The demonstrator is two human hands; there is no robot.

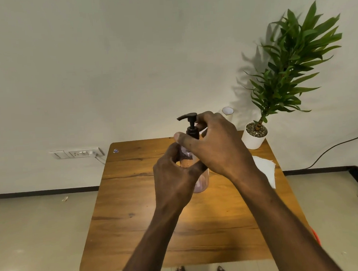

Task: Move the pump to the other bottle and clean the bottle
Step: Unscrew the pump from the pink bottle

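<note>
A single head-worn wide-angle view looks forward and steeply down from above the near edge of the wooden table (137, 212), close enough that both forearms fill the near foreground. It faces the far wall (125, 54), whose lines seem bowed by the lens.

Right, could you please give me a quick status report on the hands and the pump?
Left hand gripping clear bottle. Right hand on black pump collar, pump seated on bottle. Second bottle behind, mostly hidden. Nothing in the way.
</note>
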